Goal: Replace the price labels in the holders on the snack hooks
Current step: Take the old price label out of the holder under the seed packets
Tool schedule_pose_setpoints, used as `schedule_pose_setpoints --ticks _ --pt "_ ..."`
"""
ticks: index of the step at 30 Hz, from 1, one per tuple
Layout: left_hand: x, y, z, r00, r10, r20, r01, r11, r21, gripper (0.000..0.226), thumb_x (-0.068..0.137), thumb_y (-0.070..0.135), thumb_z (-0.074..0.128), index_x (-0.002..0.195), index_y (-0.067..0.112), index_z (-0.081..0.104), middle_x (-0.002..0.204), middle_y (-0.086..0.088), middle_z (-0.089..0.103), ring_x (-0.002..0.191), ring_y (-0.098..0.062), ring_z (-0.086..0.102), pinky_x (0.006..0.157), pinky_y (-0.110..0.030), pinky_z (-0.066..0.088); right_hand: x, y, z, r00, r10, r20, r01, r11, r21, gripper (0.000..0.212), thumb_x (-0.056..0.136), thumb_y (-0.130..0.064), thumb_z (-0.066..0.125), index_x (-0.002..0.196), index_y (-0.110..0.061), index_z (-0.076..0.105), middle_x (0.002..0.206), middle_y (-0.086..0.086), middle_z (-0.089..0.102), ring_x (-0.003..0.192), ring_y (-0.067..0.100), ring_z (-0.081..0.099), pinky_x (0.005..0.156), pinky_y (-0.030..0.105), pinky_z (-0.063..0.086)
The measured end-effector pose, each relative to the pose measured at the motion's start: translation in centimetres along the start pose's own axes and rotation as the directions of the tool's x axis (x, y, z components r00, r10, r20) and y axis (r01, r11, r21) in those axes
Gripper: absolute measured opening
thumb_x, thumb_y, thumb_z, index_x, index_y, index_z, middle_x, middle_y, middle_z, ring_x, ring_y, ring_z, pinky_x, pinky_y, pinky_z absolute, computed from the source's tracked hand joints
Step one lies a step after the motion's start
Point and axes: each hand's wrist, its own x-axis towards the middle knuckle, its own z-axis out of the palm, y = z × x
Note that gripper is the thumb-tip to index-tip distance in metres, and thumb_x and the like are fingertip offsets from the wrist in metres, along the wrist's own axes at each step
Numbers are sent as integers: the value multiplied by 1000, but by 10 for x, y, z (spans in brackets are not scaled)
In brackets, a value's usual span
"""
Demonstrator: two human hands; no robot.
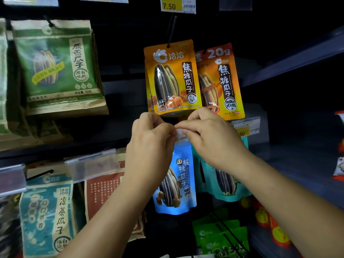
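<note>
My left hand (151,138) and my right hand (210,135) meet at a clear label holder (181,135) at the tip of a snack hook, just under the orange seed packs (172,77). Both pinch at the holder from either side. A small white price label shows between the fingertips; most of it is hidden by my fingers. Below the holder hangs a blue seed pack (178,185). To the right, another holder (245,127) carries a yellow and white label.
A 7.50 price label (177,5) hangs at the top. Green packs (55,67) hang at the upper left, teal packs (48,216) at the lower left behind clear holders (93,164). Green bags (221,237) lie below. A dark shelf edge (290,60) runs on the right.
</note>
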Motion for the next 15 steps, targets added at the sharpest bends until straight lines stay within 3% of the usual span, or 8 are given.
schedule_pose_setpoints --ticks 5,10,15 --pt "2 -3 3 1000 -8 23 9 999 -31 10 85 14 73 94 10 76 95 -11 56 93 -29 53 66 -32 42 -5 2 -3 995 -90 48 96 988 -118 44 94 -2 54 131 -22 66 108 4 60 104 24 56 76 43 53" --pt "4 -5 2 999 21 34 -20 999 -27 9 85 14 73 93 12 75 95 -8 60 93 -28 54 68 -31 42 -10 2 -5 993 -109 -48 101 985 -143 23 92 -10 57 108 -20 72 106 -2 68 100 22 60 70 46 55" --pt "7 -8 2 997 60 56 -57 998 -40 11 85 12 72 96 12 76 94 -8 61 89 -28 59 67 -33 47 -11 2 -1 998 -39 -59 33 995 -96 17 89 -16 57 100 -24 66 103 -3 59 98 17 56 64 36 52"
